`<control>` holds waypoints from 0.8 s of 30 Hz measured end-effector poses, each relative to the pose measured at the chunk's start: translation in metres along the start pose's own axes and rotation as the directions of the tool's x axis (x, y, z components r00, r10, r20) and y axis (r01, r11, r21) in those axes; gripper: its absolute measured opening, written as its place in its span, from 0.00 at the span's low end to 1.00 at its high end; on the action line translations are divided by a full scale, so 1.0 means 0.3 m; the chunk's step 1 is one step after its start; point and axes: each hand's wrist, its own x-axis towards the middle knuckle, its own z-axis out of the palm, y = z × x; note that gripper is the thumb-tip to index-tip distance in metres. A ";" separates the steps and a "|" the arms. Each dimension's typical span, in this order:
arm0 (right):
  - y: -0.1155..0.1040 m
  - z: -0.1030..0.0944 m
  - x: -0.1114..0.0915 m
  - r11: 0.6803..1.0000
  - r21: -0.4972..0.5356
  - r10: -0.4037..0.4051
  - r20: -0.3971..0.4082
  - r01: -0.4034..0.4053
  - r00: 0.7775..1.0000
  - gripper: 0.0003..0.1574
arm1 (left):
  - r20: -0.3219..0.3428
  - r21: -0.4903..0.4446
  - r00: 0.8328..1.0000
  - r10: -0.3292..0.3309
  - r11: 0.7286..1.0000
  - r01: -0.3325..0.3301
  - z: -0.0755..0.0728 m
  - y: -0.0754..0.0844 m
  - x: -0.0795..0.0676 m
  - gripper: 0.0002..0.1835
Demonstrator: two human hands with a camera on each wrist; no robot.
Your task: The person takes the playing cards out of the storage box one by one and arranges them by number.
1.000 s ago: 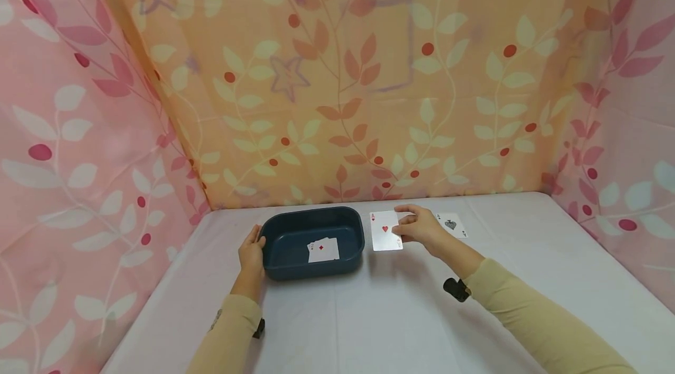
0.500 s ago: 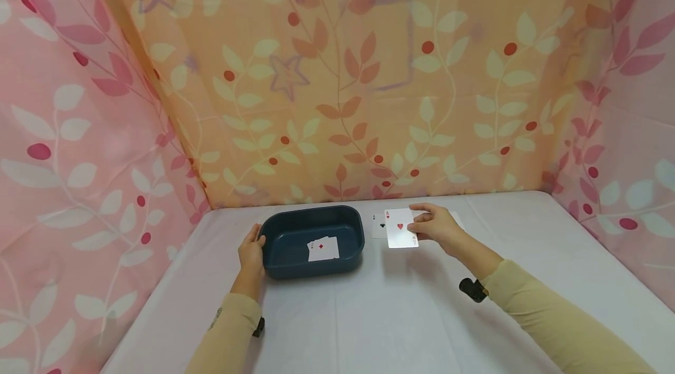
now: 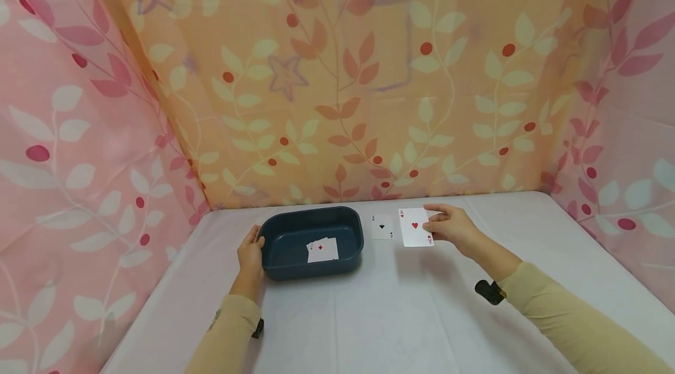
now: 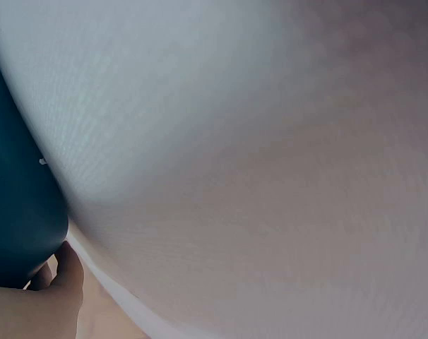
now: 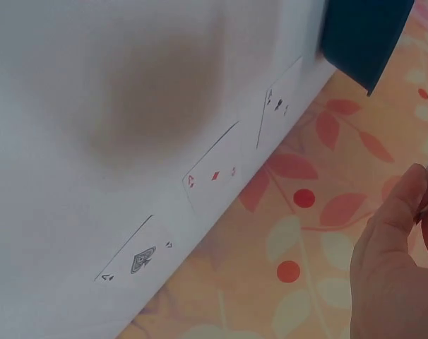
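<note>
My right hand (image 3: 453,230) pinches the ace of hearts (image 3: 413,236) by its right edge, face up above the white table. The ace of clubs (image 3: 382,227) lies flat left of it. In the right wrist view the ace of spades (image 5: 142,258), a red ace of diamonds (image 5: 215,176) and the ace of clubs lie in a row; the hand hides the first two in the head view. My left hand (image 3: 251,250) grips the left end of a dark blue basin (image 3: 311,270). Inside the basin lie a few overlapping cards (image 3: 323,252), an ace of diamonds on top.
White cloth covers the table (image 3: 395,321). Behind it hangs an orange leaf-patterned curtain (image 3: 337,69), close to the table's back edge. Pink patterned cloths (image 3: 68,157) stand at both sides.
My right hand has moved right with the ace of hearts, uncovering the ace of clubs in the head view and hiding the ace of spades. The left hand and basin stay in place.
</note>
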 end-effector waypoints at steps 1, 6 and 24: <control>0.000 -0.007 -0.002 1.000 0.000 0.001 -0.002 -0.001 1.000 0.41 | 0.000 0.000 1.000 0.001 1.000 -0.001 0.001 0.000 0.000 0.28; 0.002 -0.043 -0.012 1.000 -0.011 0.014 -0.004 -0.014 1.000 0.42 | 0.005 0.006 1.000 0.003 1.000 -0.003 0.003 0.004 -0.002 0.28; 0.021 -0.160 -0.046 0.997 -0.074 0.022 -0.038 -0.025 0.999 0.42 | 0.022 0.017 1.000 0.000 1.000 0.000 0.000 0.001 0.004 0.27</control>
